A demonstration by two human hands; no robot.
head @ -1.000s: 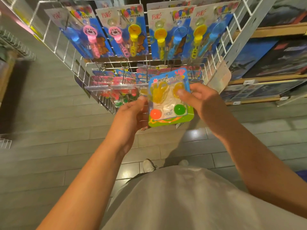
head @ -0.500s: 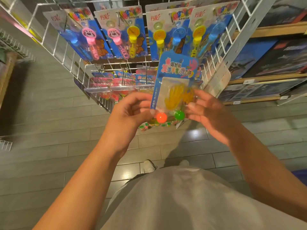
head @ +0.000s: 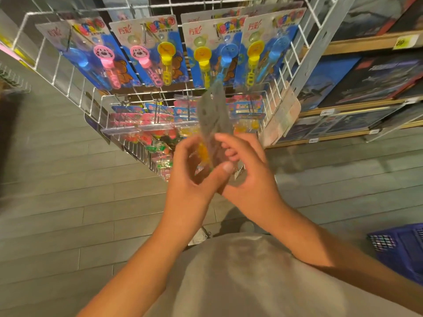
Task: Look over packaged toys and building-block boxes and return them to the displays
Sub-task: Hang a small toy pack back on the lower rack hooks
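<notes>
Both hands meet in front of the person's chest around a flat blister-packed toy card (head: 214, 124), blurred, turned so its plain grey cardboard back faces us. The left hand (head: 194, 177) curls around its lower left edge, thumb pressed across the bottom of the card. The right hand (head: 249, 177) holds the right edge, fingers curled behind it. A yellow toy shows through the plastic at the card's left side.

Just beyond the card stands a white wire display rack (head: 295, 58). On its far upper row hang blue cards of bubble wands (head: 160, 53) in pink, yellow and blue; lower and nearer hang small pink and blue toy packs (head: 142, 120). To the right, wooden shelves (head: 357, 43) carry dark building-block boxes (head: 377, 81). A blue plastic basket (head: 402, 250) sits on the grey plank floor (head: 68, 202), near right.
</notes>
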